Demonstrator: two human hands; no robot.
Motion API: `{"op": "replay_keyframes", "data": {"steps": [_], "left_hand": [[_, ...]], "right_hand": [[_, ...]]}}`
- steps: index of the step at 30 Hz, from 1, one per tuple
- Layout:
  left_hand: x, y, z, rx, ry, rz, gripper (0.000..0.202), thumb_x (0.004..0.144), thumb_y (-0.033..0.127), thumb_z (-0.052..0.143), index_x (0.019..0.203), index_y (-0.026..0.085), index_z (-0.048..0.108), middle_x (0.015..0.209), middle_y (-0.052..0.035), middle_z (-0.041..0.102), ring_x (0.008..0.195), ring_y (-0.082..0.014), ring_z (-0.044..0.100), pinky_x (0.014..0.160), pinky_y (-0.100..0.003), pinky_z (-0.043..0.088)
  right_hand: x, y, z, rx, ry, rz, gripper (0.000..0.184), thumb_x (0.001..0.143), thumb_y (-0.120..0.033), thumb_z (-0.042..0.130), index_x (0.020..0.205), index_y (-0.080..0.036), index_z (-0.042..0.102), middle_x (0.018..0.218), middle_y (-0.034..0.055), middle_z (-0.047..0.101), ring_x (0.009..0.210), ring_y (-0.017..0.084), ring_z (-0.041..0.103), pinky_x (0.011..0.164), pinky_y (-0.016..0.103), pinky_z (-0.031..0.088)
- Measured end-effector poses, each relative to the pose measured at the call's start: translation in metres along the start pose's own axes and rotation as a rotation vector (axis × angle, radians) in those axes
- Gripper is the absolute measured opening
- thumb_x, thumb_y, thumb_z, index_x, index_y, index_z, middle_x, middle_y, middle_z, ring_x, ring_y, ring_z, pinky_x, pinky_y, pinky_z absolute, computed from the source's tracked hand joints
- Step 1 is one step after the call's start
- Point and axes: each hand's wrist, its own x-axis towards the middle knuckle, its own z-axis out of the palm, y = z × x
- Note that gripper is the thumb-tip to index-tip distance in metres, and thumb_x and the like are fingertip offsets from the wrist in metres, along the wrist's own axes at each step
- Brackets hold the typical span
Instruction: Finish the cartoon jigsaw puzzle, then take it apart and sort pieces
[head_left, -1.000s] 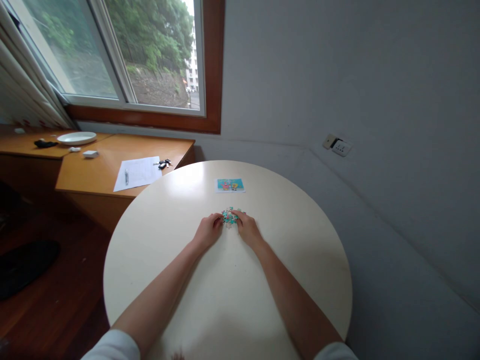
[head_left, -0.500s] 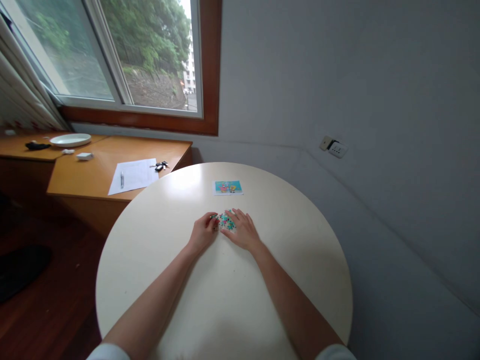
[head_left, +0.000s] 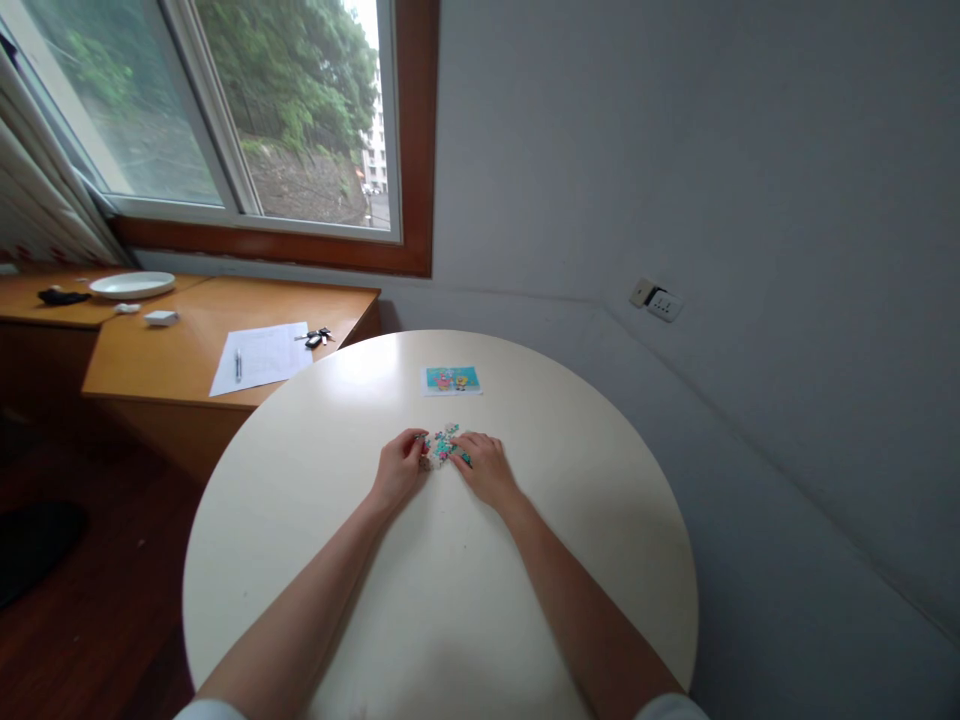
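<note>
Small jigsaw puzzle pieces (head_left: pixel 442 447), mostly teal and white with some pink, form a loose pile in the middle of the round table. At the pile's left edge is my left hand (head_left: pixel 400 464), its thumb and fingers closed on a puzzle piece that barely shows. My right hand (head_left: pixel 487 468) rests over the right side with bent fingers and the thumb apart, its fingertips touching the pieces. Beyond the pile lies a small picture card (head_left: pixel 452 380) with pink and yellow cartoon figures on blue.
The white round table (head_left: pixel 450 610) adjoins a wooden desk (head_left: pixel 187 365) on the left. On that desk are a paper sheet (head_left: pixel 262 358), a pen (head_left: pixel 238 366), keys (head_left: pixel 318 338), a white box (head_left: pixel 161 318) and a white plate (head_left: pixel 133 286). A wall stands behind and to the right.
My right hand's fingers have drawn together and bent more, sliding back over the pieces and uncovering some at the far edge. My left hand stays by the left edge. The view has shifted slightly.
</note>
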Motion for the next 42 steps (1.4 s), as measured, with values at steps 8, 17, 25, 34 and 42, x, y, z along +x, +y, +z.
{"op": "replay_keyframes", "data": {"steps": [8, 17, 25, 34, 42], "left_hand": [[0.001, -0.002, 0.001, 0.031, 0.006, 0.009, 0.032, 0.073, 0.037, 0.052, 0.087, 0.013, 0.067, 0.073, -0.0062, 0.068, 0.065, -0.0155, 0.059, 0.06, -0.026, 0.045], [-0.001, 0.004, -0.001, 0.087, -0.001, 0.006, 0.038, 0.077, 0.045, 0.049, 0.085, 0.013, 0.069, 0.069, -0.0061, 0.067, 0.064, -0.0161, 0.06, 0.059, -0.026, 0.044], [-0.001, 0.006, -0.001, 0.067, 0.004, -0.001, 0.031, 0.073, 0.041, 0.055, 0.078, 0.014, 0.069, 0.069, -0.0058, 0.067, 0.065, -0.0158, 0.058, 0.059, -0.026, 0.044], [0.003, 0.008, -0.003, -0.031, 0.086, -0.032, 0.026, 0.07, 0.038, 0.054, 0.067, 0.015, 0.064, 0.059, -0.003, 0.061, 0.056, -0.0139, 0.054, 0.053, -0.026, 0.042], [0.009, 0.007, -0.003, -0.065, 0.141, -0.045, 0.016, 0.066, 0.027, 0.051, 0.062, 0.017, 0.062, 0.056, -0.0015, 0.058, 0.058, -0.0148, 0.054, 0.058, -0.029, 0.044]], "right_hand": [[0.002, 0.005, 0.002, 0.04, 0.076, -0.039, 0.016, 0.087, -0.016, 0.05, 0.095, -0.023, 0.063, 0.096, 0.0041, 0.067, 0.094, 0.017, 0.058, 0.088, 0.035, 0.034], [0.003, 0.007, 0.001, 0.115, 0.185, -0.024, 0.016, 0.088, -0.016, 0.048, 0.092, -0.02, 0.063, 0.091, 0.0043, 0.068, 0.088, 0.018, 0.059, 0.083, 0.033, 0.037], [0.003, 0.008, 0.0, 0.125, 0.25, -0.01, 0.015, 0.082, -0.013, 0.05, 0.087, -0.02, 0.063, 0.088, 0.0049, 0.066, 0.088, 0.019, 0.057, 0.083, 0.033, 0.038], [0.007, 0.014, -0.001, 0.322, 0.327, 0.098, 0.016, 0.082, -0.023, 0.048, 0.084, -0.019, 0.064, 0.088, 0.0068, 0.065, 0.088, 0.019, 0.056, 0.082, 0.033, 0.041], [0.017, 0.039, 0.0, 1.191, 0.641, 0.563, 0.02, 0.073, -0.036, 0.055, 0.065, -0.017, 0.056, 0.055, -0.0042, 0.053, 0.055, 0.009, 0.049, 0.055, 0.022, 0.04]]}}
